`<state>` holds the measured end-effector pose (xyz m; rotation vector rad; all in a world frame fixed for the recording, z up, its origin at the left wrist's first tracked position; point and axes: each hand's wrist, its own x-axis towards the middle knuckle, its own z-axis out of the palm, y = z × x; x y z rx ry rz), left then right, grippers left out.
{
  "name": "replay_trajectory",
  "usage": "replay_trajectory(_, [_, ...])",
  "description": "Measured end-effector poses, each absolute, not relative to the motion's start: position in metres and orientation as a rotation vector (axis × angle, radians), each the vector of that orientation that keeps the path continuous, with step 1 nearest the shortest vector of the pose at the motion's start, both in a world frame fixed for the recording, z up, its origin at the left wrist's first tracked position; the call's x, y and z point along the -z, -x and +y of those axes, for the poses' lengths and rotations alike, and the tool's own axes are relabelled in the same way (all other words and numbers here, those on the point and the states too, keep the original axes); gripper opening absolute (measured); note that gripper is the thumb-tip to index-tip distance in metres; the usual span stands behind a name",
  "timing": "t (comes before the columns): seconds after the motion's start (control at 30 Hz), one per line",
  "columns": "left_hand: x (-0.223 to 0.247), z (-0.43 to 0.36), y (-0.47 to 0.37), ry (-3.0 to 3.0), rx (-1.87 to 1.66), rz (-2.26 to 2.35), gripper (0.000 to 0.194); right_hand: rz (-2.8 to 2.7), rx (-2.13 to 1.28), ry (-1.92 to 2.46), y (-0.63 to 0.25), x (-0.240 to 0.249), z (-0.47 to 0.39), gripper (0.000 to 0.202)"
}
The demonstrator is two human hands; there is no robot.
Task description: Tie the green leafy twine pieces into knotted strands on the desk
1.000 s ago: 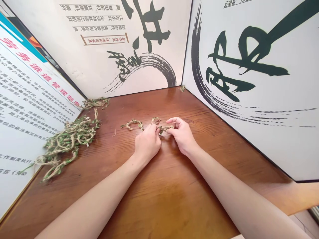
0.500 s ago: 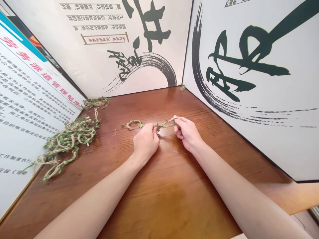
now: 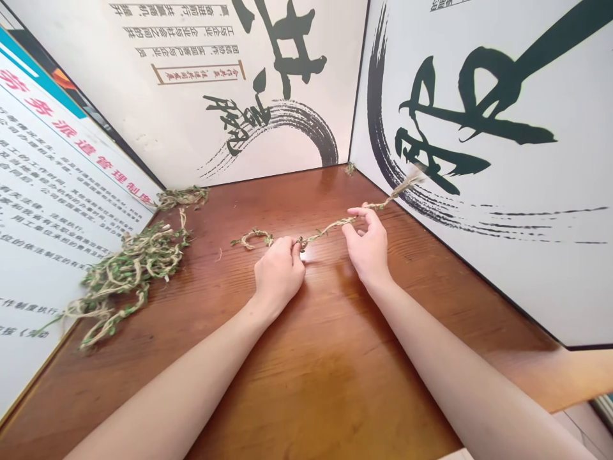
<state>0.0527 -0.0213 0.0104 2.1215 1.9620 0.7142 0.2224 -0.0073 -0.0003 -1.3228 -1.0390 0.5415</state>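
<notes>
A thin twisted twine with small green leaves [image 3: 335, 224] runs across the middle of the table. My left hand [image 3: 280, 271] is closed around it, thumb and fingers pressed together, and a curled leafy end sticks out on its left. To the right, my right hand [image 3: 368, 246] has its thumb and fingers apart, with the twine passing by its fingertips. Beyond those fingers the twine rises to a frayed, blurred end in front of the right panel. Whether the right fingertips touch the twine is hard to tell.
A tangled heap of leafy twine [image 3: 138, 262] lies at the left of the brown wooden table [image 3: 306, 383]. A smaller bunch [image 3: 182, 197] sits behind it, and a small tuft [image 3: 350, 169] in the far corner. Printed panels [image 3: 479, 255] stand along the table's sides.
My right hand has opened from its pinch and shifted slightly right. The twine's right end now extends up and right past the fingers. My left hand has stayed nearly still.
</notes>
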Motion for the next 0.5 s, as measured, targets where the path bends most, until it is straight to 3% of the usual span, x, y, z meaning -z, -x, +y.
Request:
replay_trajectory(0.17, [-0.013, -0.021, -0.053, -2.045, -0.741, 1.944, 0.022, -1.167, -0.721, 1.617, -0.227, -0.002, -0.011, 0.061])
replay_trajectory(0.27, [-0.015, -0.019, -0.051, -1.983, -0.754, 1.924, 0.024, -0.927, -0.960, 1.461, -0.221, -0.014, -0.014, 0.065])
replay_trajectory(0.37, [-0.016, -0.018, -0.050, -1.917, -0.785, 1.897, 0.026, -0.581, -1.164, 1.225, -0.221, -0.023, -0.013, 0.063])
replay_trajectory(0.5, [-0.015, -0.016, -0.048, -1.838, -0.835, 1.859, 0.027, -0.495, -1.022, 1.275, -0.229, -0.017, -0.008, 0.049])
